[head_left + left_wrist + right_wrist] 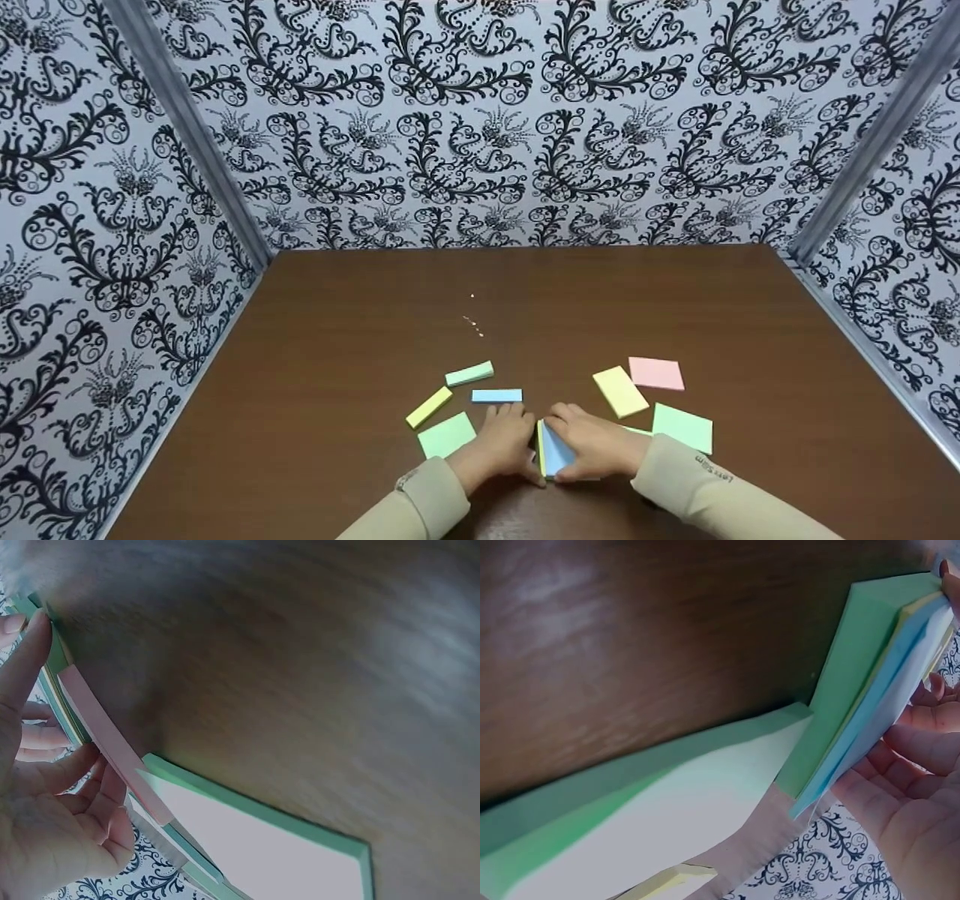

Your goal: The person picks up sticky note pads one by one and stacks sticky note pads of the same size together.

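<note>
Between the hands in the head view is a stack of sticky note pads with a blue pad (553, 453) on top. A yellow pad (885, 660) and a thick green pad (847, 660) show under the blue in the right wrist view. My right hand (596, 442) grips the stack, thumb at its near edge and fingers at the far edge. My left hand (504, 442) spans the stack's left side, thumb near and fingers far. Beside it in the left wrist view lies a pink pad (112, 742); the left hand mostly hides it from the head camera.
Left are a green square pad (448, 435) and narrow yellow (429, 408), green (469, 373) and blue (496, 395) pads. Right are yellow (621, 391), pink (656, 373) and green (684, 429) pads. White specks (474, 324) dot the brown table (360, 315). Patterned walls enclose it.
</note>
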### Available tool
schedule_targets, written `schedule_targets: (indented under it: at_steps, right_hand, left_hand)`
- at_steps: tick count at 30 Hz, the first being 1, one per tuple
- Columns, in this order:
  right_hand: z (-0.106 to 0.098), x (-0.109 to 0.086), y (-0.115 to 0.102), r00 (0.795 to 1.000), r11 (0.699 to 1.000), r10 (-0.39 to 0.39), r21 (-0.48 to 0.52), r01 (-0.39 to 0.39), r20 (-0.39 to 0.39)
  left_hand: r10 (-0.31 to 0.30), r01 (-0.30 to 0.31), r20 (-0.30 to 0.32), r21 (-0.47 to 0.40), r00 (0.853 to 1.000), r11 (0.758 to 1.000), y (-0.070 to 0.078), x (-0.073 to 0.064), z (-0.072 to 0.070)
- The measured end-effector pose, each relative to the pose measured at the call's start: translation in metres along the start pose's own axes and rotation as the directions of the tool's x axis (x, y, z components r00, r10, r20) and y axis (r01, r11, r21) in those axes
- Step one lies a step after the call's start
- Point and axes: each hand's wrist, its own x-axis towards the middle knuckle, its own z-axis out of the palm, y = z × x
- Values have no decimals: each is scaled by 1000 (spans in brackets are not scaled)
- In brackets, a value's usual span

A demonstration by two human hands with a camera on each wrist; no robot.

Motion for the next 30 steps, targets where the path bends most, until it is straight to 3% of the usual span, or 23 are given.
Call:
schedule_targets:
  at_steps: [9,30]
  right_hand:
    - [3,3,0,999,999,-29,-20,29,-35]
    - [-1,3,-5,1000,1000,6,-5,-6,1]
  left_hand:
    - [10,-10,1,-8,1000,1000,-1,1,2]
    - [-9,9,12,19,1000,1000,2,0,-2]
